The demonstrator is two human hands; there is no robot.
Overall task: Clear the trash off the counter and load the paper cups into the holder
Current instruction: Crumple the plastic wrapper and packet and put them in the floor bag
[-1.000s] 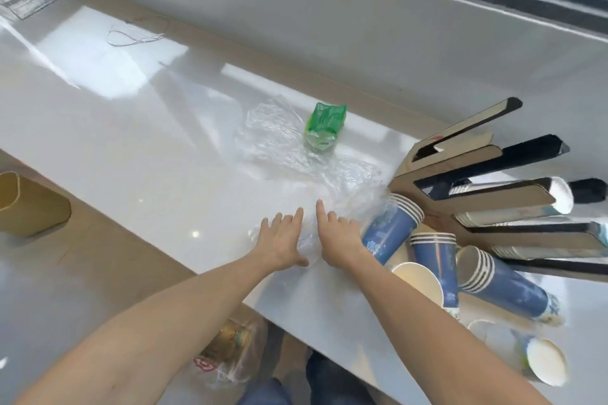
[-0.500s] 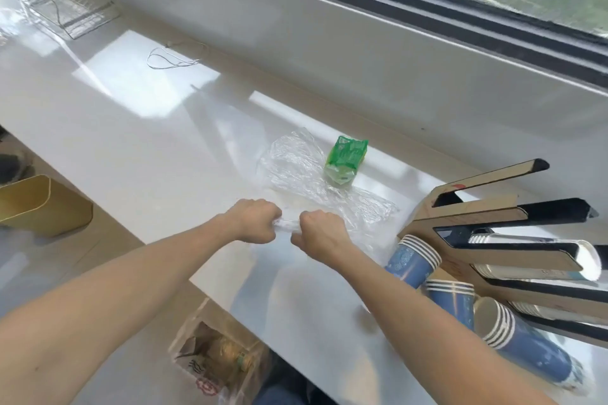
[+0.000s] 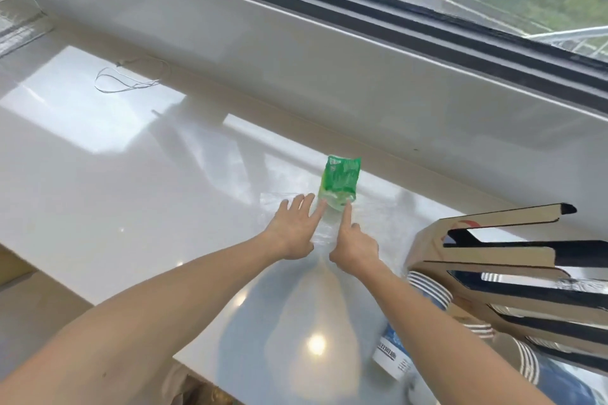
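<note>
Reaching with fingers apart, left hand (image 3: 293,229) and right hand (image 3: 354,242) touch one green wrapper (image 3: 340,180).

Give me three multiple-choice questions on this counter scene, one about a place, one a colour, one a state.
1. Where is the looped thin wire?
A. far left of the white counter
B. inside the cardboard cup holder
C. under the right hand

2. What colour is the crinkled plastic packet?
A. red
B. green
C. yellow

3. How is the left hand?
A. fist
B. open, fingers spread
C. holding a cup

Answers: 1 A, it lies by the far wall; 2 B, bright green film; 3 B, fingers splayed over clear plastic wrap.
</note>
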